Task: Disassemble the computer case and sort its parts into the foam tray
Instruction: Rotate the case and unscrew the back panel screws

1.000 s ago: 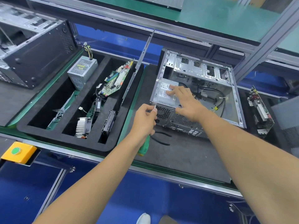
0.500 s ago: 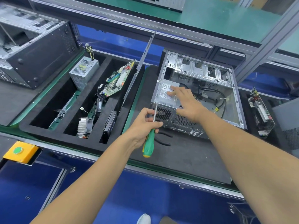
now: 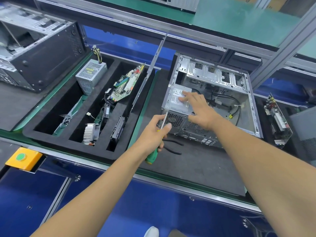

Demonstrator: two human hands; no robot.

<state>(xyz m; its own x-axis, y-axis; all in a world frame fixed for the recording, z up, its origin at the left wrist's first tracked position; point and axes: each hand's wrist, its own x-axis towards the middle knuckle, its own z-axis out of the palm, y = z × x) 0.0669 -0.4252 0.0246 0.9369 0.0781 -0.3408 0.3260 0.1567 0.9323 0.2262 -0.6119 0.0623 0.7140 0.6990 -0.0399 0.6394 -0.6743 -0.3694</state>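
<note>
The open silver computer case (image 3: 239, 79) lies on a dark mat, its power supply (image 3: 174, 101) still inside at the near left corner. My right hand (image 3: 198, 108) rests flat on the power supply, fingers straight. My left hand (image 3: 155, 129) grips a green-handled screwdriver (image 3: 153, 154), its shaft pointing up at the case's rear left corner. The black foam tray (image 3: 56, 139) to the left holds another power supply (image 3: 90, 74), a motherboard (image 3: 126, 88), a heatsink (image 3: 89, 133), a drive (image 3: 118, 129) and a side panel (image 3: 148, 71).
Black pliers (image 3: 172, 147) lie on the mat in front of the case. A second dark case (image 3: 42, 53) stands at far left. A circuit board (image 3: 277, 120) leans in a tray at right. A yellow box with a green button (image 3: 23, 158) sits on the bench edge.
My left hand has shifted its hold on the screwdriver, bringing the handle below the palm and the shaft up against the case's rear corner. My right hand stays on the power supply.
</note>
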